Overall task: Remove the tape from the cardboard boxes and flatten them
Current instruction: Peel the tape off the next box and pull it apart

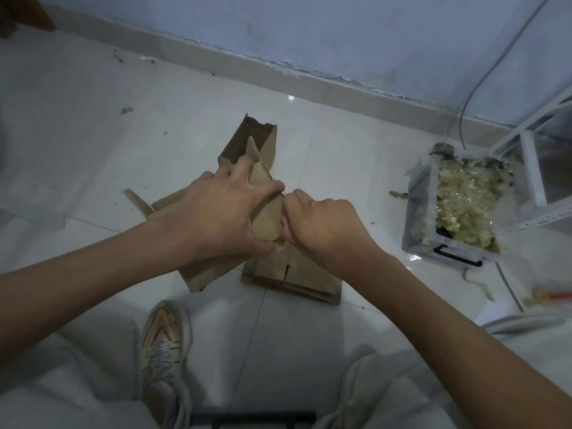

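white tiled floor (93,150) below a blue wall (278,26), both hands (216,212) gripping a cardboard box (266,218)

A white tiled floor (77,156) met a pale blue wall (309,29) with chipped paint along its base. At the right stood a clear plastic bin (427,239) with a black latch, beside a white metal rack (532,168). A grey cable (483,75) ran down the wall. A tan sneaker (161,339) rested on the floor.

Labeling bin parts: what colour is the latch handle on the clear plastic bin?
Black, on the bin's near end: latch handle. Head view, the only one.
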{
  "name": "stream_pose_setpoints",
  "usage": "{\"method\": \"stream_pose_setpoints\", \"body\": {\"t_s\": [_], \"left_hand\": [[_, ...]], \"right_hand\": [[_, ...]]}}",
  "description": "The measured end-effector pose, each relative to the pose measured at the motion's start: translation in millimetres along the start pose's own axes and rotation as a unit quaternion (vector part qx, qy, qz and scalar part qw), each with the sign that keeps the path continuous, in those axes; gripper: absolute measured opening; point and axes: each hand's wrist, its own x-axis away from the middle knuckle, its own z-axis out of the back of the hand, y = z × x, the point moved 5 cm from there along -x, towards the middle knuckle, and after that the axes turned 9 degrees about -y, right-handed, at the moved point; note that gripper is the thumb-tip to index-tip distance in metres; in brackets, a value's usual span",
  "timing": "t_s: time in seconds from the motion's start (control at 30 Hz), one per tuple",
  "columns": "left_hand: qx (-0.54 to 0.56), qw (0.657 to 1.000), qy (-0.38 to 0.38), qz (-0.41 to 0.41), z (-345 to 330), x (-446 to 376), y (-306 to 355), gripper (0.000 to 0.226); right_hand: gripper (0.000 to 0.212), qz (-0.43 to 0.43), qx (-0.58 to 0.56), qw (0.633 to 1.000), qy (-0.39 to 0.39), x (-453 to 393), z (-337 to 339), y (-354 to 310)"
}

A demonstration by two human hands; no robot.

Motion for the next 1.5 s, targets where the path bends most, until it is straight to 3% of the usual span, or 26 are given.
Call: {"method": "stream_pose_setpoints", "body": {"t_s": [0.17, 0.27, 0.3, 0.57, 0.63, 0.8, 0.9, 0.97, 1.03, 1.17, 1.33, 1.4, 1.5], "left_hand": [[0.002, 0.999, 0.032, -0.004, 14, 0, -2, 0.097], [0.013, 1.0, 0.021, -0.001, 15, 1, -4, 0.095], [0.011, 1.0, 0.016, 0.001, 13, 1, -5, 0.095], [0.003, 1.0, 0.021, 0.008, 11, 2, -6, 0.097], [-0.002, 1.0, 0.017, 0.008, 9, 2, -6, 0.096], [-0.01, 1.0, 0.011, 0.019, 3, 0, -8, 0.097], [-0.01, 1.0, 0.015, 0.015, 2, 1, -8, 0.096], [-0.007, 1.0, 0.014, 0.012, 1, 2, -8, 0.095], [-0.016, 1.0, 0.001, 0.008, -3, 3, -6, 0.093], [-0.001, 1.0, -0.022, 0.004, -10, 7, -2, 0.094], [0.048, 0.999, -0.021, -0.005, -10, 12, 0, 0.095], [0.058, 0.998, -0.026, -0.008, -10, 12, 0, 0.095], [0.09, 0.996, -0.019, -0.012, -6, 13, -3, 0.094]], "right_hand": [[0.027, -0.119, -0.135, 0.984, 0.017, 4, 9, 9], [0.02, -0.156, -0.33, 0.931, -0.022, 7, 3, 17], [0.021, -0.15, -0.349, 0.925, -0.019, 7, 4, 19], [0.028, -0.043, -0.078, 0.996, 0.014, -1, 6, 4], [0.016, -0.05, -0.019, 0.999, -0.012, -1, 3, -6], [0.023, -0.115, 0.048, 0.991, -0.052, 0, -1, -19], [0.018, -0.102, 0.068, 0.992, -0.022, 0, 3, -18], [0.005, -0.077, 0.079, 0.993, -0.04, 0, 3, -19], [0.03, -0.042, 0.084, 0.994, -0.06, 1, 5, -22], [0.047, 0.039, 0.014, 0.996, -0.077, 1, -1, -17], [0.027, -0.023, -0.12, 0.992, -0.04, 10, -2, -3], [0.023, -0.065, -0.27, 0.958, -0.064, 14, -8, 4], [0.027, -0.143, -0.501, 0.851, -0.065, 20, -7, 12]]}}
